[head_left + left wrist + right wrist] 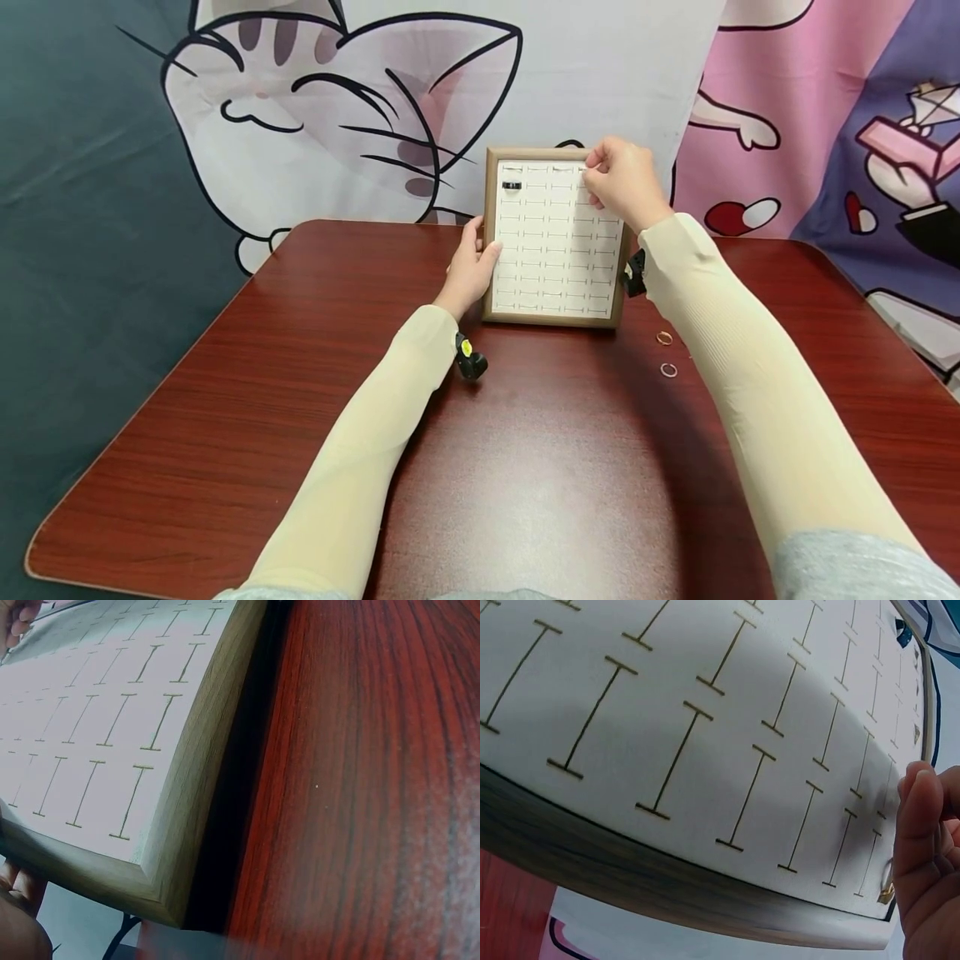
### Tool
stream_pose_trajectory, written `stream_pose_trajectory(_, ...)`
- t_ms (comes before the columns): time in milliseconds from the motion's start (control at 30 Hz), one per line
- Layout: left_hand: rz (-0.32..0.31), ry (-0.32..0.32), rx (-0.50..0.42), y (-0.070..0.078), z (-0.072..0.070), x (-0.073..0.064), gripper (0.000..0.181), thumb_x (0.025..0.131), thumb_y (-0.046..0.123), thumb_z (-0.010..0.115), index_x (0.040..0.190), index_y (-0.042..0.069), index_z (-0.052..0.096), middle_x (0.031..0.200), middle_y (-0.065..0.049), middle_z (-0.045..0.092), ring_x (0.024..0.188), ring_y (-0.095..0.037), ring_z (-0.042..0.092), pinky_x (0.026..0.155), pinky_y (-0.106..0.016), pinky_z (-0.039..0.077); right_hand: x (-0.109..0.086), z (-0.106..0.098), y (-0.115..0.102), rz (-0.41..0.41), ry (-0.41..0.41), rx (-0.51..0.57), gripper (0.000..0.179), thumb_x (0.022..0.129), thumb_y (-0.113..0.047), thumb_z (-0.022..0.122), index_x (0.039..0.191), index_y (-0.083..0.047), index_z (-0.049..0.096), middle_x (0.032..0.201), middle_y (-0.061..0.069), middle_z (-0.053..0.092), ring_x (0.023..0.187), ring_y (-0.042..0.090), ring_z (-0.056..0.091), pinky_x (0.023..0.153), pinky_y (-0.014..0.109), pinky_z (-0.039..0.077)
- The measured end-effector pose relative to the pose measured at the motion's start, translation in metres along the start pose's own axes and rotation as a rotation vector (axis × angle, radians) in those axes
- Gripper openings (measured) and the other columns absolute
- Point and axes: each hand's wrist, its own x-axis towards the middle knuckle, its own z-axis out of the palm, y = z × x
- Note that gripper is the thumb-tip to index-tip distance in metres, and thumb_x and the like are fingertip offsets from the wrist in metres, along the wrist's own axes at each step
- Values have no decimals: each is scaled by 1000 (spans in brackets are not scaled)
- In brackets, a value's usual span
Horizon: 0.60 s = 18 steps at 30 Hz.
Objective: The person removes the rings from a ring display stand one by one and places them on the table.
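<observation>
A ring display board [555, 237], white with rows of slots in a wooden frame, stands tilted up on the table. My left hand [471, 265] grips its left edge, thumb on the front. At the top right, my right hand [626, 179] has thumb and fingertips together at the top row of slots; I cannot tell whether a ring is between them. A gold ring [886, 886] sits in the corner slot beside that hand in the right wrist view. A black ring [512, 186] is in the second row, at the left.
On the table [262, 375], right of the board, lie a gold ring [663, 338] and a silver-looking ring [668, 370], under the right forearm's inner side. A cloth backdrop [600, 75] with cartoon drawings hangs behind the far table edge.
</observation>
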Motion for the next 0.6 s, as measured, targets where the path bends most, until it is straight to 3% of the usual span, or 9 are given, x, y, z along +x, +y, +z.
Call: stream_pose_trajectory(600, 10, -4, -38, -2, 0, 0, 53, 94, 31, 46, 141, 29, 22, 112, -3, 57, 99, -14, 59, 90, -36, 41, 5, -1, 3, -10, -16, -48, 13, 84, -9, 45, 94, -5, 51, 81, 10, 64, 47, 5, 55, 51, 19, 48)
